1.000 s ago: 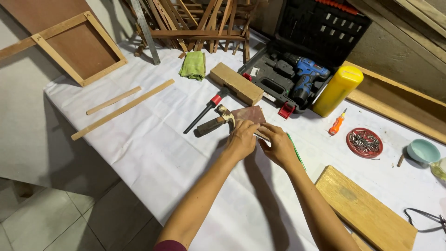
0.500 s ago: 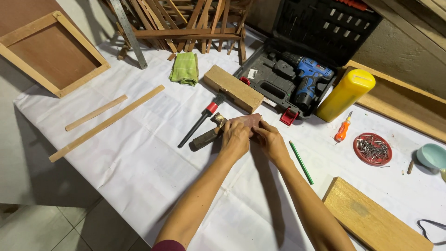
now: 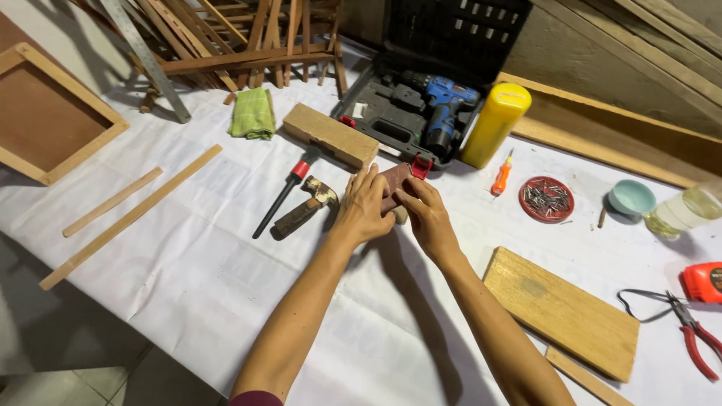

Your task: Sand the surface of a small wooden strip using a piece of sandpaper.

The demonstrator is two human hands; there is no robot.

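A: Item, frame centre?
B: Reddish-brown sheet [image 3: 392,183], pinched between left hand [image 3: 363,207] and right hand [image 3: 426,214] (both closed on it).
A: Containers?
B: Yellow bottle [image 3: 493,124], upper right; black drill case [image 3: 421,90] beside it.

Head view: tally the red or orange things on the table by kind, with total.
Red lid of nails: 1
Orange screwdriver: 1
Red-handled pliers: 1
Orange tape measure: 1
Red-collared chisel: 1
Total: 5
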